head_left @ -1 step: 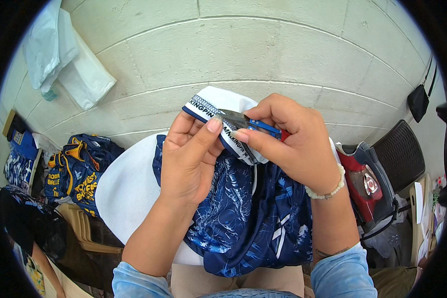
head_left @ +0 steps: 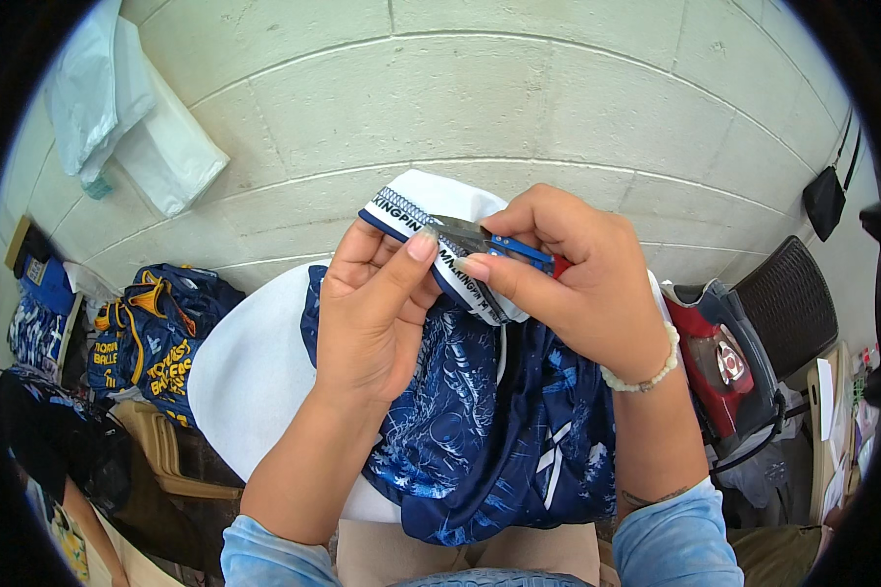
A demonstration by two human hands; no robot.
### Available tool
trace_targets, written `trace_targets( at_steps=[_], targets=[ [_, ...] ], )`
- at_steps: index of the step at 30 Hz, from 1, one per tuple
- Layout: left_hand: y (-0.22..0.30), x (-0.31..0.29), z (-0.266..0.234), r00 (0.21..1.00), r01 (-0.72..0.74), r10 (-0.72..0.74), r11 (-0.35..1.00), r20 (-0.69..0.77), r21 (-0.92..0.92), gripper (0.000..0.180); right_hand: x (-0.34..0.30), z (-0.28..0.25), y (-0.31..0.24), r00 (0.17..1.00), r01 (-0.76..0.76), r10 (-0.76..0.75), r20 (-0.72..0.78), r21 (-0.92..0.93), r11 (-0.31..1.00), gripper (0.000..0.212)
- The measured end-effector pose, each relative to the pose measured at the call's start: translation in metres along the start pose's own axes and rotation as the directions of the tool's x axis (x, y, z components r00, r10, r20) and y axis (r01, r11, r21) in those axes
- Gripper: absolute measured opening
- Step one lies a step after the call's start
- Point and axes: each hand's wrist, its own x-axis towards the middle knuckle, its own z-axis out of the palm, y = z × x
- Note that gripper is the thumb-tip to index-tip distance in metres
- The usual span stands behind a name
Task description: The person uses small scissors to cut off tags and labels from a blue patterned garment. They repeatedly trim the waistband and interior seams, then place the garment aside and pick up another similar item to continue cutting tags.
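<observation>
My left hand (head_left: 377, 318) pinches the printed white band (head_left: 398, 207) of a garment between thumb and fingers. Small thread snips (head_left: 514, 248) with dark blades and a blue and red handle are gripped in my right hand (head_left: 587, 279). Their blades lie against the inside of the band, close to my left thumb tip, and the right thumb also touches the band. Below hangs the rest of the navy patterned garment (head_left: 431, 391), over a rounded white surface (head_left: 255, 357) in front of my lap.
A pale block wall (head_left: 519, 108) rises straight ahead, with white plastic bags (head_left: 157, 147) hanging at left. Navy and yellow garments (head_left: 166, 333) lie piled on the left, near another person's arm (head_left: 93, 528). To the right stand a red and grey iron (head_left: 719, 367) and a dark woven chair back (head_left: 788, 303).
</observation>
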Motion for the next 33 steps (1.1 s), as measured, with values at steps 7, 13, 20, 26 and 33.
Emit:
trace_targets(
  at_steps=[7, 13, 20, 26, 33],
  targets=[
    [0.001, 0.008, -0.004, 1.000, 0.001, -0.002, 1.000, 0.018, 0.012, 0.030, 0.007, 0.001, 0.005, 0.999, 0.029, -0.029, -0.017, -0.015, 0.999, 0.020],
    [0.002, 0.008, -0.001, 1.000, 0.023, -0.023, 0.998, 0.000, 0.050, 0.032, 0.007, 0.002, 0.010, 0.995, -0.082, 0.091, -0.047, 0.169, 0.982, 0.023],
    [-0.003, 0.006, 0.001, 0.991, 0.111, -0.114, 0.993, 0.068, 0.049, 0.037, 0.005, 0.008, 0.007, 0.998, -0.043, 0.045, -0.035, 0.060, 0.997, 0.028],
    [-0.006, 0.010, -0.008, 0.990, 0.133, -0.135, 0.989, 0.035, 0.068, 0.030, 0.007, 0.009, 0.010, 0.994, -0.105, 0.105, 0.016, -0.004, 0.995, 0.023],
    [-0.005, 0.015, -0.012, 0.998, 0.053, -0.054, 0.997, 0.019, 0.060, 0.026, 0.012, 0.001, 0.011, 0.967, -0.248, 0.236, 0.101, 0.132, 0.960, 0.019]
  ],
)
